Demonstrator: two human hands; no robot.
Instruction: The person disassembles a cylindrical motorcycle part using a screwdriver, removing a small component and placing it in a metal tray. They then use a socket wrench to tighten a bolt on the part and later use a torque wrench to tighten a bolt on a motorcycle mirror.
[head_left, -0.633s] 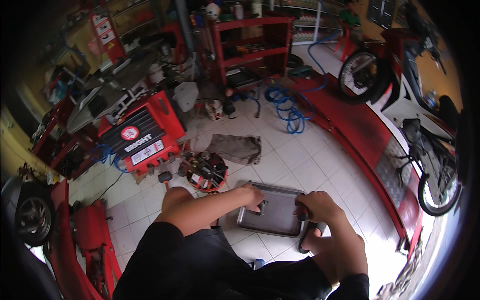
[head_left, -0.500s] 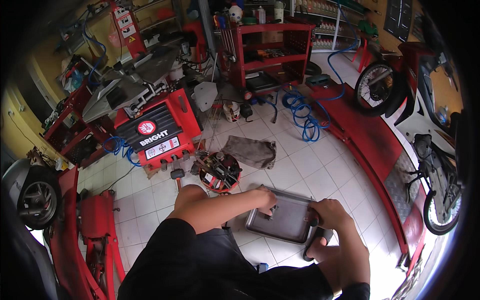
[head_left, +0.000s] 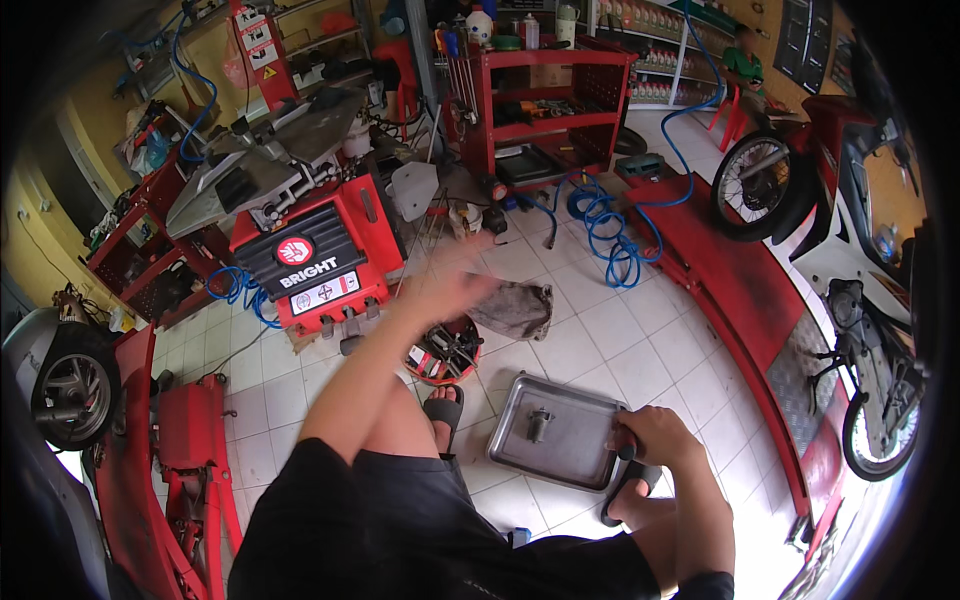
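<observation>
A shallow metal tray (head_left: 575,440) lies on the tiled floor between my feet. Inside it, toward the left, rests a small grey metal part (head_left: 539,425). My right hand (head_left: 661,436) is closed at the tray's right edge around a tool with a dark and reddish handle (head_left: 627,442); its exact kind is unclear. Raised ahead, my left hand (head_left: 455,280) is smeared by motion, so its fingers cannot be read. It passes in front of a grey rag (head_left: 518,308) and above a red tub of hand tools (head_left: 450,352).
A red tyre machine (head_left: 320,260) stands ahead on the left, behind the tub. Farther back is a red tool cart (head_left: 545,120). Coiled blue hose (head_left: 610,235) lies near a red lift ramp (head_left: 720,270), with a motorcycle (head_left: 850,230) at right. A person (head_left: 742,65) sits far off.
My left hand has left the metal part in the tray and swung up and forward, toward the rag. The part now lies alone there. My right hand stays at the tray's right edge.
</observation>
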